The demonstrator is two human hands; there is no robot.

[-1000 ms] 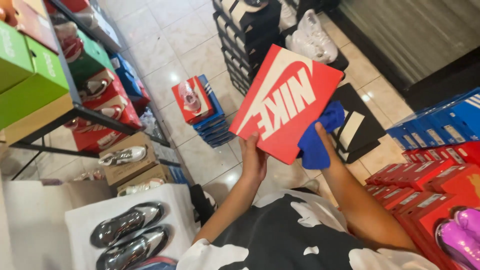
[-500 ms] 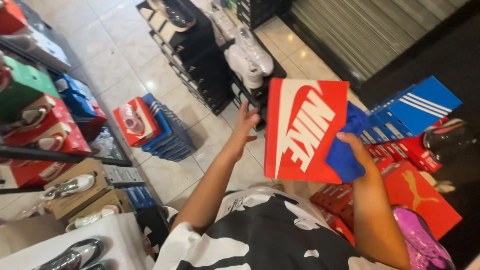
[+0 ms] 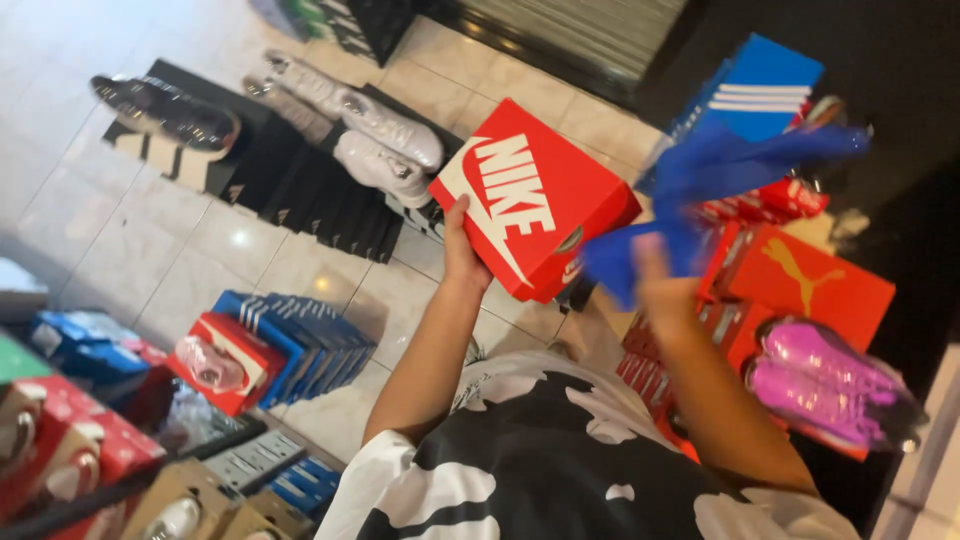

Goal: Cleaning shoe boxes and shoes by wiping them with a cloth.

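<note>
Gripping red shoebox [image 3: 535, 200], left hand [image 3: 462, 250]; right hand [image 3: 660, 280] blurred, fingers clutching blue cloth [image 3: 700, 190].

A single head-worn camera looks steeply down over the wearer's chest and forearms, tilted so the tiled floor [image 3: 180, 250] runs diagonally; the raised red shoebox [image 3: 535, 200] sits close at centre, with stacked boxes farther below; no second view overlaps

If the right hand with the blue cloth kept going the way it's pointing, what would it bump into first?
Probably the red shoebox held by the left hand. The right hand is blurred, gripping a blue cloth whose lower end lies right by the box's near corner. Depth is unclear.
</note>
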